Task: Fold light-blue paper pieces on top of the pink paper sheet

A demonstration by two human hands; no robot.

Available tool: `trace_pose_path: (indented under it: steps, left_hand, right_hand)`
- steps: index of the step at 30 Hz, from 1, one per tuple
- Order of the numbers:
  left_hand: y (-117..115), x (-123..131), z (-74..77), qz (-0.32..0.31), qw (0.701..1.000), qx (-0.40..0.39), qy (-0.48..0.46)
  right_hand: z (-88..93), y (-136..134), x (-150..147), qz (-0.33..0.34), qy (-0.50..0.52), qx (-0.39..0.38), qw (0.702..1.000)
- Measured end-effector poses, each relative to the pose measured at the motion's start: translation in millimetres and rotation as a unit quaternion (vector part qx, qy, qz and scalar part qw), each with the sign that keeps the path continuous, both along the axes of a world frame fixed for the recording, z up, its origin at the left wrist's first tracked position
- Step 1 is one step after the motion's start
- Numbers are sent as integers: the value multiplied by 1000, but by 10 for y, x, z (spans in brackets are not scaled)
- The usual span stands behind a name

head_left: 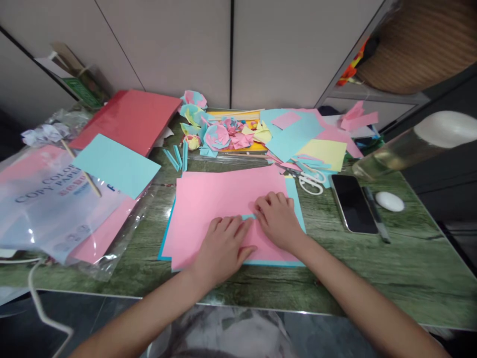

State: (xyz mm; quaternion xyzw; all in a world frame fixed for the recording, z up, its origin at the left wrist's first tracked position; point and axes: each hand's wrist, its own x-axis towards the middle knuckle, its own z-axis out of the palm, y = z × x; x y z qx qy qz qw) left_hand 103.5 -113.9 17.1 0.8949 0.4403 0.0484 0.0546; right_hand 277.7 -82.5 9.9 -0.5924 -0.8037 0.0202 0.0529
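A stack of pink and blue paper [212, 194] lies on the table in front of me. On top of it, a small light-blue paper strip [247, 217] shows between my two hands. My left hand [225, 243] rests palm down, its fingertips pressing the strip's left end and its thumb pointing right. My right hand [278, 219] has its fingers curled down at the strip's right end. Most of the strip is covered by the fingers. Several folded blue strips [178, 157] lie just beyond the stack's left corner.
Paper flowers [218, 135] and cut sheets [294, 132] fill the back. White-handled scissors [312, 183], a phone [354, 204], a dark pen-like tool [376, 215] and a bottle [387, 151] are at right. A plastic paper pack [55, 204] and red sheet [126, 119] lie left.
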Motion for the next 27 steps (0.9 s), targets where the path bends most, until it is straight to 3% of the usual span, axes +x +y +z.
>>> trace_pose_path:
  steps: [5,13,21,27]
  left_hand:
    - [-82,-184,-110,-37,999,13,-17]
    - [-208,-83,-16,44,999,24,-5]
    - [-44,-166,82,48,998,-24,-44]
    - [305,-103,38,-2,998,-54,-38]
  right_hand:
    - [-8,-18,-13,-3,-11,13,1000]
    - [7,-47,-24,-8,-33,30,999]
    - [-18,-33,16,-24,21,32,999]
    - [-15,-17,31,24,54,18,998]
